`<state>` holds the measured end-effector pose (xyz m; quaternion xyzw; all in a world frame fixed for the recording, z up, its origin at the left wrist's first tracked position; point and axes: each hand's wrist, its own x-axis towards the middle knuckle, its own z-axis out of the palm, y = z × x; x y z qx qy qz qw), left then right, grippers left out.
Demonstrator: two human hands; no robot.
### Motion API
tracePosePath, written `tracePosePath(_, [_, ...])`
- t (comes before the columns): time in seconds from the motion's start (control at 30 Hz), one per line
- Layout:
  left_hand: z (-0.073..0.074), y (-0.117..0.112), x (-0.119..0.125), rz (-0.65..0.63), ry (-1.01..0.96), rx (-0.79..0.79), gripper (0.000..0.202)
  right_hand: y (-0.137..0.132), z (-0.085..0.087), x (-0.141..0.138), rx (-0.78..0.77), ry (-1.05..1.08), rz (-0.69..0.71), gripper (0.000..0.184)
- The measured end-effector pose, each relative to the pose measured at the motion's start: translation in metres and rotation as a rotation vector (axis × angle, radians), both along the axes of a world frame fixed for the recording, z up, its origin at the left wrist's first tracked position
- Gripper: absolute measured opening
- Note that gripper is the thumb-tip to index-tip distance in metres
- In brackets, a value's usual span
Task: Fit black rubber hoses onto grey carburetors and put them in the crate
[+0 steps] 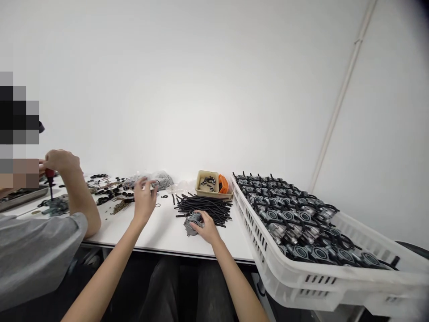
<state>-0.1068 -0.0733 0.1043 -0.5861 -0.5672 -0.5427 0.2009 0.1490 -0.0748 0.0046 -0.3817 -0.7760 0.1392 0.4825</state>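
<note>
My right hand (207, 227) rests on the white table (164, 237), fingers wrapped round a small grey metal part (191, 222) that looks like a carburettor. Just beyond it lies a heap of short black rubber tubes (204, 206). My left hand (145, 197) hovers above the table further left, fingers loosely spread, reaching toward small black rings (163, 196) and a clear bag of small parts (161, 180). Nothing shows in that hand.
A big white crate (301, 268) full of grey carburettors stands at the right. A beige box (208, 184) with black clips sits behind the tubes. At the left a person in a grey sleeve (36, 250) holds a red-handled screwdriver (50, 176) over a part; small parts are scattered nearby.
</note>
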Motion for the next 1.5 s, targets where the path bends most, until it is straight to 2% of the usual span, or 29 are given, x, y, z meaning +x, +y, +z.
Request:
tracePosePath(0.07, [-0.023,0.024,0.0,0.052,0.023,-0.333,0.033,0.001,0.0,0.0,0.003,0.007,-0.005,0.041])
tracePosePath(0.1, [-0.036,0.03,-0.002,0.057,0.05,-0.412,0.036,0.001,-0.001,0.0,0.004,0.01,-0.006,0.042])
tracePosePath(0.2, [-0.079,0.033,-0.02,0.091,0.134,-0.477,0.041,0.002,-0.002,0.0,0.002,0.02,-0.007,0.042])
tracePosePath(0.3, [-0.114,0.028,-0.044,0.064,0.147,-0.638,0.039,0.004,-0.004,-0.001,-0.005,0.031,-0.008,0.041])
tracePosePath(0.37, [-0.129,0.027,-0.056,0.025,0.115,-0.679,0.039,0.004,-0.004,-0.001,-0.011,0.039,-0.008,0.04])
tracePosePath(0.43, [-0.135,0.027,-0.061,-0.014,0.094,-0.668,0.04,0.004,-0.004,-0.001,-0.018,0.044,-0.007,0.04])
tracePosePath(0.83, [-0.13,0.024,-0.056,-0.073,0.137,-0.68,0.038,0.003,-0.003,-0.002,-0.028,0.04,-0.03,0.041])
tracePosePath(1.0, [-0.126,0.02,-0.054,-0.107,0.094,-0.72,0.039,0.002,-0.002,-0.002,-0.056,0.04,-0.023,0.042])
tracePosePath(1.1, [-0.125,0.027,-0.055,-0.132,0.042,-0.777,0.039,0.001,-0.001,-0.002,-0.064,0.028,-0.022,0.042])
tracePosePath(1.17, [-0.122,0.04,-0.053,-0.173,0.021,-0.801,0.04,0.0,0.001,-0.003,-0.071,0.01,-0.021,0.043])
tracePosePath(1.27, [-0.108,0.074,-0.047,-0.207,0.089,-0.794,0.039,-0.003,0.004,-0.004,-0.087,-0.023,-0.009,0.047])
tracePosePath(1.4, [-0.084,0.139,-0.039,0.001,0.383,-0.712,0.032,-0.003,0.004,-0.005,-0.101,-0.086,0.023,0.056])
tracePosePath(1.5, [-0.077,0.188,-0.04,0.086,0.559,-0.703,0.03,-0.001,0.003,-0.005,-0.107,-0.124,0.032,0.06])
